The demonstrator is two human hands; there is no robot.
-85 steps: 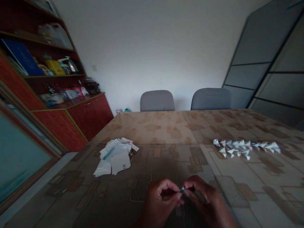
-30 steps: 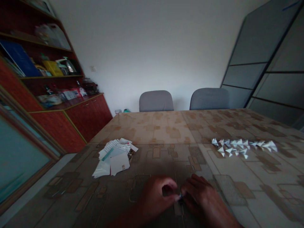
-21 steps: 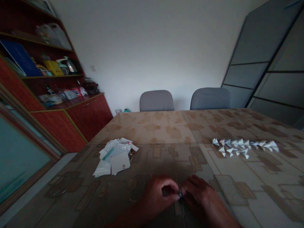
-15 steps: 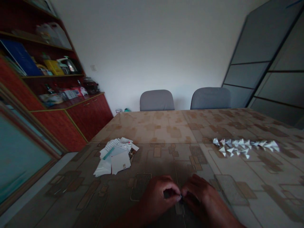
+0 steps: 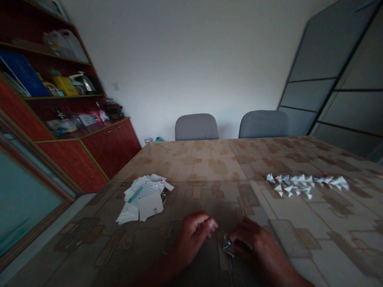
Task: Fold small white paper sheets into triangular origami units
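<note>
My right hand (image 5: 249, 241) pinches a small folded paper piece (image 5: 228, 246) between thumb and fingers, just above or on the table near its front edge. The paper looks grey and white, and its exact shape is partly hidden by the fingers. To the left, my left hand (image 5: 196, 235) is apart from the paper, its fingers curled in toward the thumb with nothing visible in them. Several folded white paper pieces (image 5: 303, 180) with pointed tips stand in rows at the right. A loose pile of paper sheets (image 5: 149, 203) lies at the left.
The table (image 5: 206, 159) has a patterned brown cover. Two grey chairs (image 5: 196, 126) stand behind its far edge, against a white wall. A red-brown cabinet (image 5: 109, 147) with loaded shelves is at the left, and grey sliding doors (image 5: 314, 59) are at the right.
My left hand has let go of the folded paper and drawn away to the left. The paper stays in my right hand and now shows more.
</note>
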